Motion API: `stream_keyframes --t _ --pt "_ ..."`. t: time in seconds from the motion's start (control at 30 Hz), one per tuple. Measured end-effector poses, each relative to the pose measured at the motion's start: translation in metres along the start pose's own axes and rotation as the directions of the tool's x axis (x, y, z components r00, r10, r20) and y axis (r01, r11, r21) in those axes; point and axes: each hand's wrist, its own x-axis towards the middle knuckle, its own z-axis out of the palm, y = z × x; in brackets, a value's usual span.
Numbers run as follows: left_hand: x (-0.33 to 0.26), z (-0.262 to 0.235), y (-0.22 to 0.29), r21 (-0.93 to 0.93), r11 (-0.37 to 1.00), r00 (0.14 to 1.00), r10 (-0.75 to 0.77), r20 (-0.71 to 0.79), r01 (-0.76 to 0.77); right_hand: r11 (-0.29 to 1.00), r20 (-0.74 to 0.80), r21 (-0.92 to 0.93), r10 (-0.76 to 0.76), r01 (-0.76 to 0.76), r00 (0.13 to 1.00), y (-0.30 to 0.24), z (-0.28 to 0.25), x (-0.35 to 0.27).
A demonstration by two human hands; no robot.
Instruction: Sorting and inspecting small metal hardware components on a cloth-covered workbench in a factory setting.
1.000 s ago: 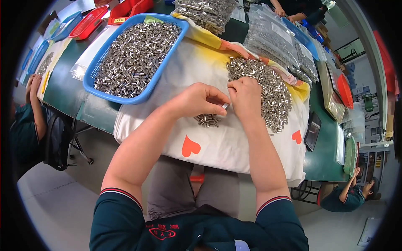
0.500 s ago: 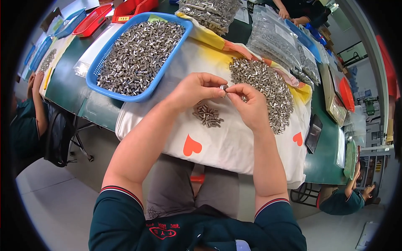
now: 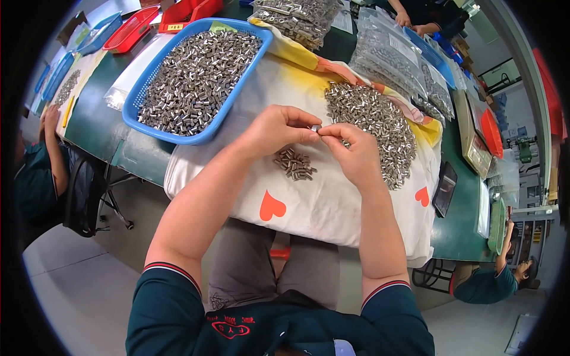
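Note:
My left hand (image 3: 278,129) and my right hand (image 3: 351,153) meet fingertip to fingertip above a white cloth with orange hearts (image 3: 320,202). Together they pinch a small metal cylinder (image 3: 316,128). Just below the hands lies a small cluster of the same metal cylinders (image 3: 295,164). To the right of my right hand spreads a large loose heap of metal cylinders (image 3: 374,124). A blue basket (image 3: 148,121) full of such cylinders stands to the left of my left hand.
Clear bags of metal parts (image 3: 392,56) are stacked at the back. Red trays (image 3: 132,26) stand far left. A dark phone (image 3: 445,190) lies on the green table (image 3: 95,113) at right. Other people sit at the left (image 3: 35,172), lower right (image 3: 493,279) and top.
My hands have lifted off the big heap and come together nearer the cloth's middle, pinching one cylinder between them. The small cluster below is now uncovered.

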Motion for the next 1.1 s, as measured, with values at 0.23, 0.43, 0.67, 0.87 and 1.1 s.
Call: stream_keyframes --t 0.23,0.43,0.67,0.87,1.1 --pt "0.001 0.001 0.001 0.034 0.999 0.999 -0.023 0.024 0.023 0.995 -0.083 -0.085 0.041 -0.048 0.996 0.007 -0.019 0.008" --pt "0.001 0.002 0.0 0.109 0.994 0.999 -0.024 0.029 0.021 0.909 0.14 -0.418 0.058 0.006 0.988 0.019 -0.027 0.003" --pt "0.003 0.0 -0.004 0.102 0.995 0.999 -0.017 0.04 0.013 0.814 0.149 -0.572 -0.016 0.1 0.989 0.025 -0.012 0.001" --pt "0.002 0.001 0.0 0.033 0.999 0.999 -0.034 0.032 0.033 0.797 0.131 -0.59 -0.059 0.126 0.99 0.023 -0.009 0.002" --pt "0.0 -0.001 0.001 -0.128 0.992 0.999 0.004 0.032 0.0 0.972 0.059 0.049 0.227 -0.23 0.972 -0.004 -0.007 0.003"
